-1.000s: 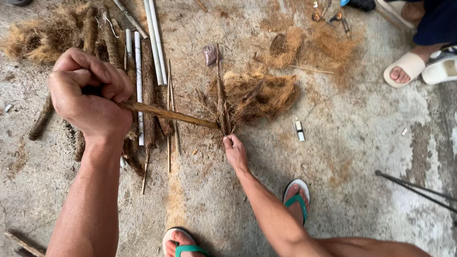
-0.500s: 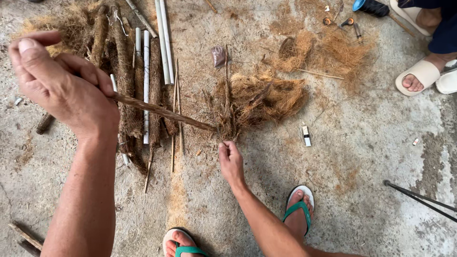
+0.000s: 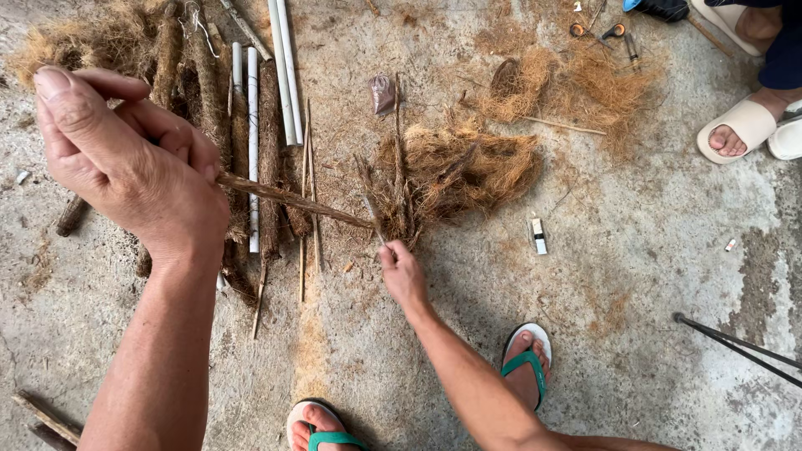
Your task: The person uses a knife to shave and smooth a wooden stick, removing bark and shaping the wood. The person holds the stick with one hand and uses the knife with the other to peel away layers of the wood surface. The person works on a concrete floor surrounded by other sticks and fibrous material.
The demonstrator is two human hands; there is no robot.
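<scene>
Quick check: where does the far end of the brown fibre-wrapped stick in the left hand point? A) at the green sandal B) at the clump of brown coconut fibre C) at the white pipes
B: the brown fibre-wrapped stick runs from the left hand to the clump of brown coconut fibre, just above the right hand.

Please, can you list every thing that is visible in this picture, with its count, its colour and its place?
fibre-wrapped stick: one, brown, held slanting above the floor
fibre pile: one, tan, centre, at the stick's far end
white pipes: four or so, white, top centre-left
wrapped sticks: several, brown, lying beside the pipes
loose fibre heaps: two, tan, top left and top right
small white object: one, white and black, right of the pile
dark rod: one, black, lower right
pale sandals: two, cream, another person's, top right
green flip-flops: two, green straps, bottom
concrete floor: grey
left hand: grips the stick's near end
right hand: low, at the pile's edge
</scene>
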